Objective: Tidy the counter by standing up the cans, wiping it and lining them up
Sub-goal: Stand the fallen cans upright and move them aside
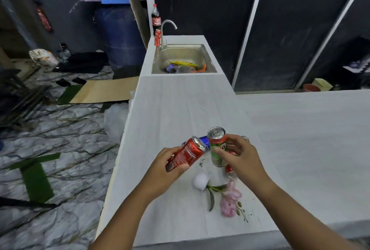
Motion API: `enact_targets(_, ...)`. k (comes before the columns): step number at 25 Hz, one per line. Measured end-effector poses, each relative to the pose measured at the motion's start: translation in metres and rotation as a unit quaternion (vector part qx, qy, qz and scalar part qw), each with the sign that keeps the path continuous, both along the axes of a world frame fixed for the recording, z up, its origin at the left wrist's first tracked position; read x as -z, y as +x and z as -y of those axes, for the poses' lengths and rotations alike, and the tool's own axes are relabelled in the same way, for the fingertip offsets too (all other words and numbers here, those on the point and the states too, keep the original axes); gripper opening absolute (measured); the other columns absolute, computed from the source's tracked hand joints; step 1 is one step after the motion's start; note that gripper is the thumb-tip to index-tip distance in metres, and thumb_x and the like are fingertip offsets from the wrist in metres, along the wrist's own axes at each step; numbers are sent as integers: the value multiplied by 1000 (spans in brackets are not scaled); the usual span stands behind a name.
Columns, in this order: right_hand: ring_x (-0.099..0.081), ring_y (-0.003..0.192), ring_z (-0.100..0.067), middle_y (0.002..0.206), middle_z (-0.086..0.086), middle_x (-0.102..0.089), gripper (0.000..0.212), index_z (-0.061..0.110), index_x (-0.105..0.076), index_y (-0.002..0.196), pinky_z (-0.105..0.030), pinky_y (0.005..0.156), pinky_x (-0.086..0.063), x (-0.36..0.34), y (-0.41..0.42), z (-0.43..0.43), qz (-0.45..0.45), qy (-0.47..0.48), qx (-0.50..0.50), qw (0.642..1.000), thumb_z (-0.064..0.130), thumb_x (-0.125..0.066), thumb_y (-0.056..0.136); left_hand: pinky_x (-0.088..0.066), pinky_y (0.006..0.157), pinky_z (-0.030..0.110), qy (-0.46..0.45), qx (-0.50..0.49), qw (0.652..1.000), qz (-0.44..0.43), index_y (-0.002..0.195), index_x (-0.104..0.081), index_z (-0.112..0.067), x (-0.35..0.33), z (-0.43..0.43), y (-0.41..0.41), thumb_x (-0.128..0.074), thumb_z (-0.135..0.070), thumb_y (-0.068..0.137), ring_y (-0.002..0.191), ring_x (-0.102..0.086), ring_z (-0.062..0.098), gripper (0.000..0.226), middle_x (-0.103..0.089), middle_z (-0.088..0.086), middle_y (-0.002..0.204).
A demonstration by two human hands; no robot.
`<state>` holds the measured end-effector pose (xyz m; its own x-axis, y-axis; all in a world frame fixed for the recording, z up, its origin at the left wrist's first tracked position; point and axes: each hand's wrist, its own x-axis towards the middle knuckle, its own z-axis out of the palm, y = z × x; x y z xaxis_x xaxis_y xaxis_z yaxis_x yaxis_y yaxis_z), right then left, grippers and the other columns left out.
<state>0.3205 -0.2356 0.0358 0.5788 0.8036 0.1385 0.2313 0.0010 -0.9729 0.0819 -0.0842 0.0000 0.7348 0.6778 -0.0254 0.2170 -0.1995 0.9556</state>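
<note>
My left hand (165, 166) grips a red cola can (187, 154), tilted with its top pointing up and to the right, above the white counter (180, 105). My right hand (241, 157) holds a green and red can (217, 147) nearly upright. A blue can (204, 141) lies on the counter behind them, mostly hidden. Another red can (230, 171) lies under my right hand, partly covered. Dark crumbs (201, 162) dot the counter between the cans.
Artificial flowers (226, 197), white and pink, lie on the counter near me. At the far end is a steel sink (183, 53) holding bottles and wrappers, with a tap, a red can (157, 37) and a cola bottle (156, 18) beside it. The counter's left edge drops to a marble-patterned floor.
</note>
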Motion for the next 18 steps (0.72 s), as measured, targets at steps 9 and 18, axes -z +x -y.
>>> enact_targets(9,-76,102,-6,110,14,-80,39,40,-75,114,-18,81,-60,-11,139,75,-17,31,91,995,26,-93,83,-57,96,28,1,-9,1000,-4,131,-54,-64,-24,52,192,-78,-59,89,120,-64,-4,49,-66,-27,131)
enact_targets(18,-77,105,-9,116,13,-78,43,34,-73,120,-28,85,-63,23,280,131,-51,22,202,978,25,-93,82,-43,99,17,33,48,998,-6,146,-43,-50,-2,112,383,-79,-48,93,133,-56,2,64,-47,-31,145)
